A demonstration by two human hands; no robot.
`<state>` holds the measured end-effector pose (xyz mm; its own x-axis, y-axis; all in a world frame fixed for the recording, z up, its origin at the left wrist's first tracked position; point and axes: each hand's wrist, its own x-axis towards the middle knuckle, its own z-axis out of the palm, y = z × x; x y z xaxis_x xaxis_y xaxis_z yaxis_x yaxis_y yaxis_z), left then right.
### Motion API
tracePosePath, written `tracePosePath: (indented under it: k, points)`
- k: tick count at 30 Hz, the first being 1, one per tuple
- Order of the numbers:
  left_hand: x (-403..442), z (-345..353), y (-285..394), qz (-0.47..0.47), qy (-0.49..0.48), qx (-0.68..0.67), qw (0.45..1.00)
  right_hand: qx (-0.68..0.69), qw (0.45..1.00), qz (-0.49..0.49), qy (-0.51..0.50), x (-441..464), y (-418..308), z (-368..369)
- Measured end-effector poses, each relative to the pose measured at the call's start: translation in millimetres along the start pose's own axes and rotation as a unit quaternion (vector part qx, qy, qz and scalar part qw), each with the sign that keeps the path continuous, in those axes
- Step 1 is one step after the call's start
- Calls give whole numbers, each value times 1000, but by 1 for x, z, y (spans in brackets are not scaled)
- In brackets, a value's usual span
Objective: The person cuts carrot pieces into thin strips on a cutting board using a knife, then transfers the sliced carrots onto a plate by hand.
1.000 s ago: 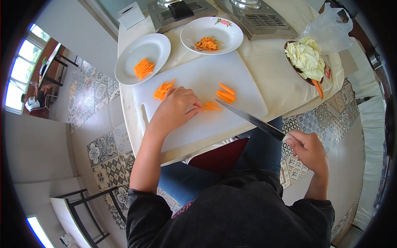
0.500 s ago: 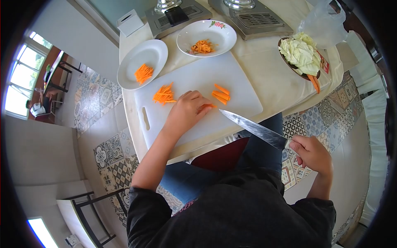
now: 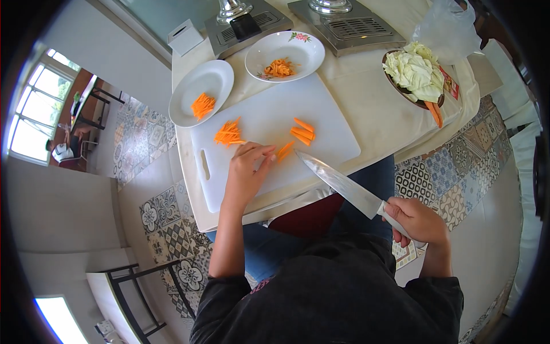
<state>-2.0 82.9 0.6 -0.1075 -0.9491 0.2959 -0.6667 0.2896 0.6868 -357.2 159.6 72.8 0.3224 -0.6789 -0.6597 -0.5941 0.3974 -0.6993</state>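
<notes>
My right hand (image 3: pixel 421 221) is wrapped round the white handle of a kitchen knife (image 3: pixel 344 186), whose tip points left over the front of the white cutting board (image 3: pixel 263 112). On the board, my left hand (image 3: pixel 247 169) has its thumb apart from the fingers, with nothing visible in it. Just right of its fingertips lie a few thin carrot slices (image 3: pixel 284 151), close to the knife tip. A pile of carrot strips (image 3: pixel 230 133) sits beyond that hand. Thicker carrot sticks (image 3: pixel 303 132) lie farther right on the board.
Behind the board stand a white plate (image 3: pixel 220 77) with carrot strips and a flowered plate (image 3: pixel 314 54) with shreds. A bowl of cabbage (image 3: pixel 415 74), a plastic bag (image 3: pixel 450 31) and metal stands (image 3: pixel 349 26) are farther back. A person (image 3: pixel 62 152) sits far left.
My left hand has drawn back left from the carrot slices, uncovering them, and its thumb has parted from the fingers. The knife has shifted slightly left and nearer my body.
</notes>
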Motion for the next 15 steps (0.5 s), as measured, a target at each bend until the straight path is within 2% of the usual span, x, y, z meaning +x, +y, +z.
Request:
tracePosePath:
  k: [5, 10, 15]
  points:
    - [-3, 11, 1, 32, -9, 16, 999, 10, 999, 12, -49, 1, 1, -2]
    - [7, 20, 4, 42, -8, 25, 999, 27, 999, -1, -37, 15, 2, 7]
    - [8, 29, 6, 15, 45, 8, 999, 27, 999, -12, -31, 23, 1, 11]
